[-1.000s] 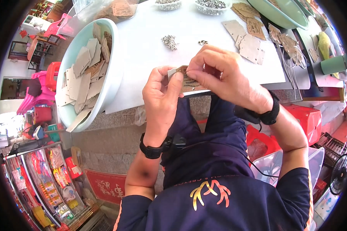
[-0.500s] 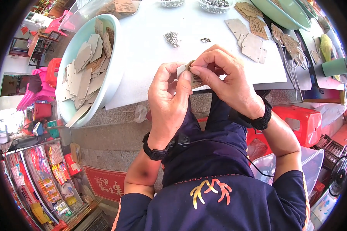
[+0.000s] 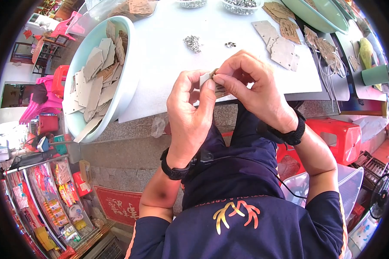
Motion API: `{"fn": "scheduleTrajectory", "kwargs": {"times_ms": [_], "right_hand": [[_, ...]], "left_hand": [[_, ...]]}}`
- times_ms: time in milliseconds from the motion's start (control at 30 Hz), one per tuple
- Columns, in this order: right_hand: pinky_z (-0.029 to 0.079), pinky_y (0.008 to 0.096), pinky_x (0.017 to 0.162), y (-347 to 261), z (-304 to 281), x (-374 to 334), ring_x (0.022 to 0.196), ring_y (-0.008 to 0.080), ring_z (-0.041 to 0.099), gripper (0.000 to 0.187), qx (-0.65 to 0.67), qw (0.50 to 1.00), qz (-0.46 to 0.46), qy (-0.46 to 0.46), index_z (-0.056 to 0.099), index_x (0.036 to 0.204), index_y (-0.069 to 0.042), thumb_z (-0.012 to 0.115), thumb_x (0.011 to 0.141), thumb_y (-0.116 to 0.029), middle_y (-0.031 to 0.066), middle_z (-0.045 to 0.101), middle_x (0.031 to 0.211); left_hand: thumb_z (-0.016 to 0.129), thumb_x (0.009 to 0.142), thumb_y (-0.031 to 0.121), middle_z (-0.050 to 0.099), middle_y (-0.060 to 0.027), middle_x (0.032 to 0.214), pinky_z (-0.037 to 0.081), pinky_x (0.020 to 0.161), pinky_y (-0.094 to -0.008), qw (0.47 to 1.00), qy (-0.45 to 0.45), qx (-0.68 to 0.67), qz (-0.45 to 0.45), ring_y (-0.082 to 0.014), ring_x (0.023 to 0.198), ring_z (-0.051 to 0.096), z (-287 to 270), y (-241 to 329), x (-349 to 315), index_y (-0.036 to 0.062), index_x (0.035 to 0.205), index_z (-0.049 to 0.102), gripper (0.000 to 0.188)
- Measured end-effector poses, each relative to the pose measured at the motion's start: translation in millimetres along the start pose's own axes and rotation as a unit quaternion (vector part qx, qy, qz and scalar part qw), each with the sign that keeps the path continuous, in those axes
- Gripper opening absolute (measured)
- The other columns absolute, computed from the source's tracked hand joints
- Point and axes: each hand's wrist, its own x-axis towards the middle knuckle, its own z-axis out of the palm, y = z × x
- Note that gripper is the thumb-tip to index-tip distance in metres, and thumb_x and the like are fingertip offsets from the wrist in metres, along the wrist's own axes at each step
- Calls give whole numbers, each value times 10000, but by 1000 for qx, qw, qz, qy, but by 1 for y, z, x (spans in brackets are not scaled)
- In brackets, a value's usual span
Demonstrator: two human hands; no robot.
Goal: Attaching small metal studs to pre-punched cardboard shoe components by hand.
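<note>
Both hands meet just above the table's front edge, holding one cardboard tag (image 3: 221,91) with dark print on its brown side. My left hand (image 3: 190,105) pinches it between thumb and fingers at its pale edge. My right hand (image 3: 250,86) has thumb and forefinger pressed together at the tag's upper edge; whatever small piece lies between them is hidden. Beyond the hands lie a small heap of silvery metal rings (image 3: 193,43) and a few more rings (image 3: 230,45). At the right, flat grey tags (image 3: 284,54) and brown printed tags (image 3: 289,31) lie on the white tabletop (image 3: 160,56).
A pale green basin (image 3: 132,82) full of tags stands at the table's left. Tubs of metal rings (image 3: 242,7) sit at the far edge, with a green basin (image 3: 320,17) at far right. White cords (image 3: 333,71) hang at the right edge; a red stool (image 3: 337,138) stands below.
The tag has tilted slightly between my fingers, and my left hand has shifted a little. Both hands keep their grip; the rest looks the same.
</note>
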Motion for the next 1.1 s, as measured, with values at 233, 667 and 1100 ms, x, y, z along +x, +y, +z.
{"fn": "scheduleTrajectory", "kwargs": {"times_ms": [233, 667, 1100], "right_hand": [[467, 302, 740, 4, -11, 16, 885, 194, 588, 236, -146, 967, -210, 4, 652, 988, -20, 754, 781, -75, 77, 617, 928], [465, 318, 671, 7, -19, 26, 750, 221, 572, 177, -107, 973, -195, -61, 601, 849, -15, 720, 735, -78, 82, 592, 815], [460, 315, 628, 13, -20, 24, 672, 220, 540, 129, -83, 981, -145, -103, 553, 839, 1, 626, 759, -70, 98, 541, 752]], "left_hand": [[587, 959, 57, 583, -6, 918, 452, 635, -186, 995, -3, 84, 52, -40, 745, 532, -2, 1, 1, -1, 1093, 576, 147], [631, 915, 39, 607, -48, 861, 483, 638, -241, 999, 9, 21, 37, -87, 724, 583, -2, -3, 0, 2, 1015, 563, 126], [599, 953, 37, 596, -36, 927, 500, 685, -207, 998, -46, 16, 33, -60, 794, 576, -2, -3, 0, -6, 1089, 524, 161]]}}
